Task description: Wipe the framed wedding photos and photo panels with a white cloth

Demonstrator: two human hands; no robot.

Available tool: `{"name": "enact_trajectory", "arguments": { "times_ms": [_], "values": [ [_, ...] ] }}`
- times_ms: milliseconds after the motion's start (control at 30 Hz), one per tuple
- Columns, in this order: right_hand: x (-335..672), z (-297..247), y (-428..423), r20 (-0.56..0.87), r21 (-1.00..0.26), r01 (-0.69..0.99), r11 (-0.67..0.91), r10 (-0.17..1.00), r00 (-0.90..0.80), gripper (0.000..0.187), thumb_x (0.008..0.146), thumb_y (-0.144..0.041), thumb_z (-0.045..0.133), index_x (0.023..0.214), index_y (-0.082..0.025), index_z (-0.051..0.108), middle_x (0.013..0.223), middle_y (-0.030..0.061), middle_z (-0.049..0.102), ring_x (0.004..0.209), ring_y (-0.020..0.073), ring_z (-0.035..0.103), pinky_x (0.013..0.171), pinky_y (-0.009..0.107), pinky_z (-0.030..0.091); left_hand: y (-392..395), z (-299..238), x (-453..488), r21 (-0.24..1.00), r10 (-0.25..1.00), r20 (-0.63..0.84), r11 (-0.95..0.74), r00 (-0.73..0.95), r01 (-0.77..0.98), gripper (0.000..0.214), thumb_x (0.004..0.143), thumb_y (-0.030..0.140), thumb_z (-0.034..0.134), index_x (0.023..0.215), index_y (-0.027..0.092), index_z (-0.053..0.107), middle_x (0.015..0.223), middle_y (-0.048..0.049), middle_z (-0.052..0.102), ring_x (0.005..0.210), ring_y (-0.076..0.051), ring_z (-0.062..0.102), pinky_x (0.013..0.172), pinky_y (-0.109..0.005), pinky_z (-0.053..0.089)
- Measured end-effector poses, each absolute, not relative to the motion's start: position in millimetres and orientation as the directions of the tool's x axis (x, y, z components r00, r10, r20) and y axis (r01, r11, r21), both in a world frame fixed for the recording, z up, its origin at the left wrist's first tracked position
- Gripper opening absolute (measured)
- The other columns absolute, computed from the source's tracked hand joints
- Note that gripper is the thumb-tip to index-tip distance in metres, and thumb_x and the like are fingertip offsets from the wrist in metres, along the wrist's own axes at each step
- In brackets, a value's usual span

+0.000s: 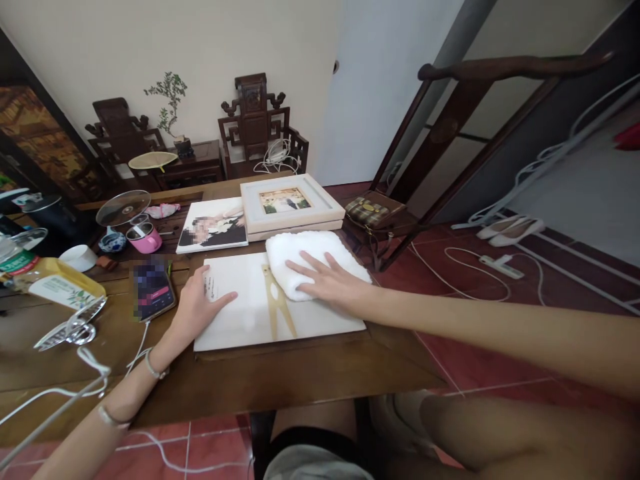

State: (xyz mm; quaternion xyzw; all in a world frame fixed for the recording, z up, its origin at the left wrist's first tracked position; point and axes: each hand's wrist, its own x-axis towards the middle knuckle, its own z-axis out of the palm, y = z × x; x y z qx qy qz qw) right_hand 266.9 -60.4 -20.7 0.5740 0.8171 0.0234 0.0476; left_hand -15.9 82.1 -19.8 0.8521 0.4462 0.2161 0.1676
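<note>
A flat white panel (240,313) lies on the wooden table in front of me, with small print near its left edge and a tan folding stand piece (276,303) on its middle. My right hand (325,277) rests spread on a folded white towel (320,250), pressing it against the panel's far right part. At the panel's left edge is my left hand (200,303), its thumb stretched over the surface and its fingers along the side, steadying it without a closed grip. Part of the panel is hidden under the towel.
Behind the panel lie a photo print (215,227) and a stacked white picture frame (293,200). To the left are a phone (153,290), an oil bottle (55,280), a pink cup (144,238) and a glass lid (123,208). A wooden chair (445,127) stands at right.
</note>
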Motion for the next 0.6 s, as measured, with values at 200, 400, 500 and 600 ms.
{"name": "enact_trajectory", "arguments": {
  "times_ms": [200, 400, 500, 600],
  "values": [
    [271, -20, -56, -0.068, 0.049, 0.940, 0.338, 0.940, -0.335, 0.064, 0.074, 0.013, 0.036, 0.123, -0.021, 0.060, 0.161, 0.0120, 0.016, 0.146, 0.0404, 0.008, 0.103, 0.075, 0.023, 78, -26, -15, 0.464, 0.820, 0.211, -0.563, 0.532, 0.684, 0.071, 0.080, 0.053, 0.066, 0.134, 0.013, 0.044, 0.131, -0.0203, 0.055, 0.126, -0.037, 0.050, 0.106, -0.050, 0.037],
    [270, -31, -55, -0.013, 0.085, 0.937, 0.339, 0.941, -0.339, 0.065, 0.075, 0.012, 0.037, 0.126, -0.023, 0.059, 0.160, 0.0117, 0.018, 0.146, 0.0391, 0.008, 0.104, 0.074, 0.023, 77, -38, -16, 0.460, 0.801, 0.249, -0.593, 0.545, 0.661, 0.075, 0.084, 0.050, 0.061, 0.143, 0.011, 0.035, 0.138, -0.0230, 0.048, 0.133, -0.038, 0.041, 0.110, -0.052, 0.032],
    [273, -32, -56, -0.006, 0.085, 0.938, 0.337, 0.941, -0.338, 0.066, 0.075, 0.012, 0.038, 0.126, -0.024, 0.059, 0.161, 0.0109, 0.018, 0.146, 0.0380, 0.008, 0.104, 0.073, 0.023, 73, -44, -16, 0.429, 0.777, 0.258, -0.625, 0.574, 0.652, 0.082, 0.088, 0.049, 0.054, 0.149, 0.006, 0.021, 0.147, -0.0293, 0.037, 0.139, -0.042, 0.032, 0.110, -0.056, 0.030],
    [276, -30, -58, -0.028, 0.078, 0.935, 0.345, 0.939, -0.344, 0.065, 0.073, 0.012, 0.038, 0.123, -0.023, 0.060, 0.160, 0.0112, 0.019, 0.146, 0.0384, 0.008, 0.104, 0.073, 0.024, 69, -50, -16, 0.378, 0.757, 0.223, -0.648, 0.615, 0.661, 0.080, 0.092, 0.050, 0.046, 0.150, 0.003, 0.018, 0.151, -0.0336, 0.028, 0.143, -0.045, 0.024, 0.110, -0.059, 0.028]
  ]
}}
